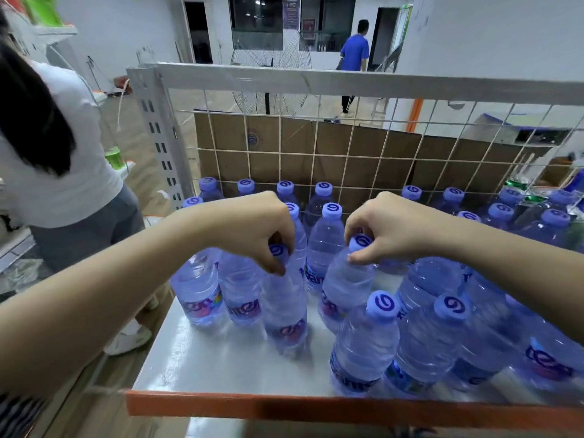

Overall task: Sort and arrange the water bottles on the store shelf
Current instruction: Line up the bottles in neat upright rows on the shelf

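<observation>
Several clear water bottles with purple caps and purple labels stand on a white shelf (pixel 221 368) with an orange front lip. My left hand (pixel 252 226) pinches the neck of one bottle (pixel 286 311) just under its cap, left of centre. Over to the right, my right hand (pixel 392 226) grips the cap and neck of another bottle (pixel 344 289) that leans slightly left. Both bottles rest on the shelf. More bottles line the back row (pixel 324 191) along the wire grid, and a cluster (pixel 426 343) stands at the front right.
A white wire grid (pixel 316 153) backs the shelf, with brown cardboard behind it. A perforated upright post (pixel 161 137) stands at the left rear corner. A person in a white top (pixel 63 172) stands close on the left. Another person in blue walks far behind.
</observation>
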